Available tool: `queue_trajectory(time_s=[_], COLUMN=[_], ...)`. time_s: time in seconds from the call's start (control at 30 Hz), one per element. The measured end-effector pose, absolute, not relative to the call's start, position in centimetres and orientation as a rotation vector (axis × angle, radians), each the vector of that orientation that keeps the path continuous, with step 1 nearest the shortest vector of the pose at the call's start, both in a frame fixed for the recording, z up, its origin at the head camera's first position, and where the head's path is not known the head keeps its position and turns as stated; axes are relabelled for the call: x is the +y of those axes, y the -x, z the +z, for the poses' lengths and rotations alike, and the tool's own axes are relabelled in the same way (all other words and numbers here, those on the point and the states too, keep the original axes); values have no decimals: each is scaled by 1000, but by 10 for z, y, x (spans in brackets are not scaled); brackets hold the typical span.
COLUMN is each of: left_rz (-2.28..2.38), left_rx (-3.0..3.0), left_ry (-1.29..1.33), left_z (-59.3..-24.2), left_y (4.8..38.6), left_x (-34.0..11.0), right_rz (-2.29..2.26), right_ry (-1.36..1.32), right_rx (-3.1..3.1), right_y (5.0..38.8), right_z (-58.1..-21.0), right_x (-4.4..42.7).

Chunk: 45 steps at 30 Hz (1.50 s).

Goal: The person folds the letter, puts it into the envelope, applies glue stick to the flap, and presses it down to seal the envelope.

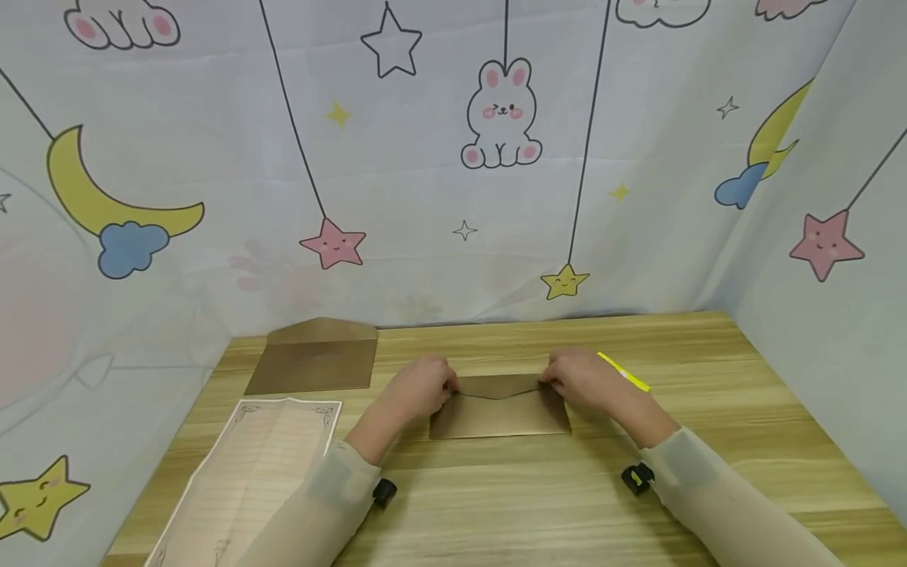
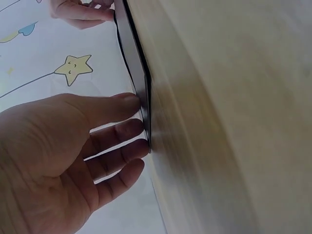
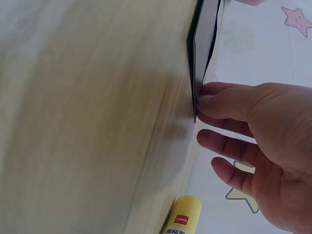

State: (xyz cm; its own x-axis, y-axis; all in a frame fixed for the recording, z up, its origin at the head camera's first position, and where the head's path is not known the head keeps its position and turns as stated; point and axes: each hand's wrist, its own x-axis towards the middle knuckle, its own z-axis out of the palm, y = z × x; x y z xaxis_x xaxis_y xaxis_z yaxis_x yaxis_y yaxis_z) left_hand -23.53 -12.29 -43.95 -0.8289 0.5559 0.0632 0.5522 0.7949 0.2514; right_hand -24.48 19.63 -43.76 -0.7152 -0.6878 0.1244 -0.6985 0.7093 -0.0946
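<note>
A bronze-brown envelope [image 1: 499,417] lies flat on the table in front of me, its pointed flap [image 1: 498,386] folded down over the front. At its upper left corner, my left hand [image 1: 423,386] pinches the edge between thumb and fingers. The opposite upper corner is pinched by my right hand [image 1: 577,379]. In the left wrist view, the thumb [image 2: 127,105] lies on the envelope's edge, with the other fingers spread beside it. Seen from the right wrist, the thumb [image 3: 207,105] presses near the corner while the outer fingers stay loosely bent off the paper.
A second brown envelope [image 1: 312,366] lies with its flap raised at the back left. Nearer sits a bordered, lined letter sheet [image 1: 262,457], partly behind my left sleeve. A yellow glue stick [image 3: 184,212] lies behind my right hand. A printed cloth wall [image 1: 425,173] borders the table's back.
</note>
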Motion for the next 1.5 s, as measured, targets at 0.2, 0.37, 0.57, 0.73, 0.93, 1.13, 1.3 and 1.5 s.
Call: queue_trajectory(time_s=[0.2, 0.37, 0.57, 0.73, 0.93, 1.13, 1.3, 1.5], left_rz=[313, 165, 103, 106, 84, 56, 24, 17], left_rx=[2961, 2961, 2979, 2994, 3002, 2975, 2967, 2963], left_ry=[-917, -957, -945, -956, -935, -891, -884, -876], left_z=[-433, -431, -430, -426, -424, -422, -423, -423], left_y=[227, 223, 222, 221, 222, 219, 217, 214], left_x=[-116, -109, -104, -102, -101, -101, -100, -101], right_rz=[107, 143, 130, 96, 55, 91, 171, 185], right_ry=[-1213, -1320, -1383, -1386, -1352, -1320, -1320, -1279], right_rx=[-2798, -2826, -2835, -2819, -2840, -2892, -2868, -2897], right_y=[243, 235, 227, 226, 226, 220, 218, 216], right_z=[-437, -435, -431, -432, -435, -432, -434, -438], right_x=[190, 171, 140, 127, 127, 138, 157, 172])
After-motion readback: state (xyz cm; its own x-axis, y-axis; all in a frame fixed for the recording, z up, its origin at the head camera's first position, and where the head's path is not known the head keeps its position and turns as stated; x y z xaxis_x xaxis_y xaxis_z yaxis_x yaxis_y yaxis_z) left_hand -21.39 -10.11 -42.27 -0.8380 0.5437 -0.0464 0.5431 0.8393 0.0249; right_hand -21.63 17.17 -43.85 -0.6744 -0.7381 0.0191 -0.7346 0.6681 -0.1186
